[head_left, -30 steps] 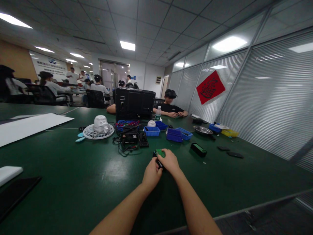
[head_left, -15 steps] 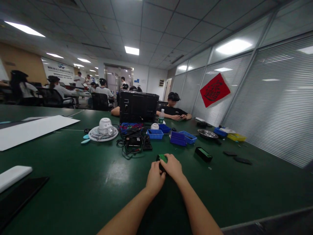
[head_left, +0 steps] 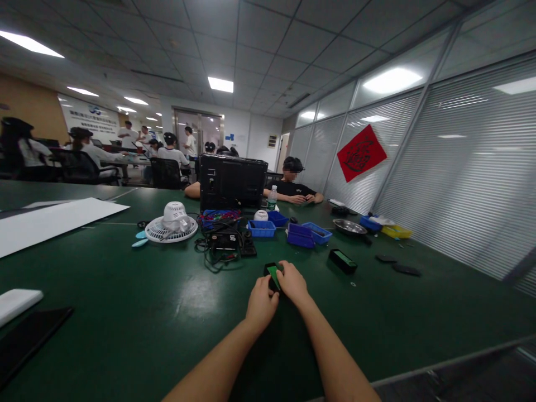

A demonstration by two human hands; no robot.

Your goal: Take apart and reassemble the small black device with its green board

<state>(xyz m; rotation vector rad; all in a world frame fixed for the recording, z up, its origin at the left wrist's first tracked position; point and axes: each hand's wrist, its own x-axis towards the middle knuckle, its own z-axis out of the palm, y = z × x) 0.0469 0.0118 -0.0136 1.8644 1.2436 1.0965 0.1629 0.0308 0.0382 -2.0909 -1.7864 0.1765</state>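
In front of me on the table is a small black case [head_left: 268, 267] with a green circuit board [head_left: 273, 274] lying at a slant in its opening. My left hand [head_left: 261, 302] is closed around the near left side of the case. From the right, my right hand [head_left: 293, 283] is closed on the board, its thumb against the green surface and its fingers at the far edge. My fingers hide much of the case. A similar black case with a green board [head_left: 343, 261] rests to the right of my hands, near a small ring [head_left: 353, 284].
Beyond my hands lie tangled cables with a black adapter [head_left: 224, 240], a white fan part [head_left: 171, 228], blue trays [head_left: 262, 228] and a black monitor-like panel [head_left: 233, 183]. Flat black pieces [head_left: 406, 270] and a metal pan [head_left: 349, 226] are to the right. A person [head_left: 292, 187] sits opposite.
The green board sits at a different slant in the case, with more of it showing. My right thumb has shifted on it. The whole view has turned slightly right.
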